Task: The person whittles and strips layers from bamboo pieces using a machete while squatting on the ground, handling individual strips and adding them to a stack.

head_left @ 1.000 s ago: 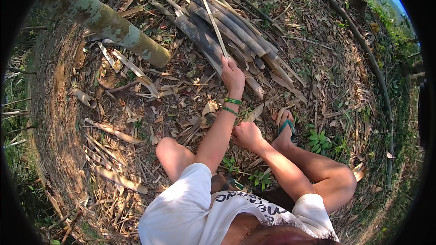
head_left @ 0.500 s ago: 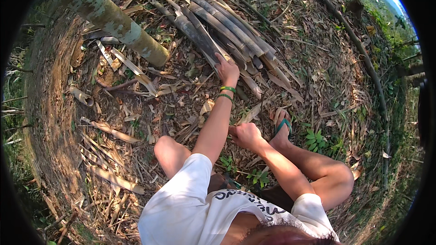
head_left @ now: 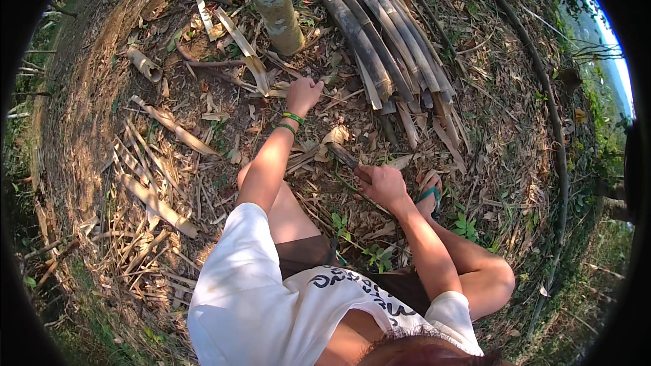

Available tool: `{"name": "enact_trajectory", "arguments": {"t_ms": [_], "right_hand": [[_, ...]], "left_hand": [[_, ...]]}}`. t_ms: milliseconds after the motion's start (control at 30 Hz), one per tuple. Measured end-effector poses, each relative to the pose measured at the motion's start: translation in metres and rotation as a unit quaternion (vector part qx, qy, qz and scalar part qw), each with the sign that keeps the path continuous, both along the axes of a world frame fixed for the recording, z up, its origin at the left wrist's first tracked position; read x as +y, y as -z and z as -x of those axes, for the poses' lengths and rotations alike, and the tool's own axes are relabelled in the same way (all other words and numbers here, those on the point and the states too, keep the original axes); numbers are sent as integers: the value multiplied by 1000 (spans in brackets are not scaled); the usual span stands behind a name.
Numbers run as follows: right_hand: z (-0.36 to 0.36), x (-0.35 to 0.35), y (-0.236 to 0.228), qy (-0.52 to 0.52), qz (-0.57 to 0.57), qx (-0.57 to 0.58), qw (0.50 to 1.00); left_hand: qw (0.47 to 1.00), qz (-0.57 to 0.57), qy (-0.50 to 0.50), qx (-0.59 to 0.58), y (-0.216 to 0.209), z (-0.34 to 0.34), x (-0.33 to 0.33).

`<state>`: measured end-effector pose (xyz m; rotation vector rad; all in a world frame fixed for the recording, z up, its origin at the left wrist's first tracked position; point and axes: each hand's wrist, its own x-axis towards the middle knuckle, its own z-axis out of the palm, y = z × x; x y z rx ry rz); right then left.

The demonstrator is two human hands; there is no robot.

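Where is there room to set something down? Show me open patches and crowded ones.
Leaf-littered ground lies mostly open between the bamboo pile and the long curved branch. A smaller patch separates the pile from the tree trunk. Bamboo strips crowd the lower left.

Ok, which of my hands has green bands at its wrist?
Your left hand: two green bands circle its wrist, while your right hand has none.

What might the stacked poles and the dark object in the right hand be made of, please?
Stacked poles: likely bamboo, smooth, showing faint joint rings. Dark object: dull, flat, blade-like, so possibly metal, though wood isn't excluded.
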<state>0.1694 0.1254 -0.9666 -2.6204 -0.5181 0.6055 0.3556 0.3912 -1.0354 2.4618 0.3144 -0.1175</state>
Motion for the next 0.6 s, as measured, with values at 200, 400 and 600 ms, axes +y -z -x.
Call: {"name": "enact_trajectory", "arguments": {"t_ms": [200, 400, 600], "right_hand": [[-3, 44, -20, -28, 28, -8, 999], [-9, 58, -35, -15, 45, 46, 998], [-6, 59, -28, -16, 82, 28, 996]], "left_hand": [[983, -22, -180, -5, 30, 27, 139], [973, -81, -211, -47, 48, -15, 196], [946, 21, -315, 78, 79, -64, 210]]}}
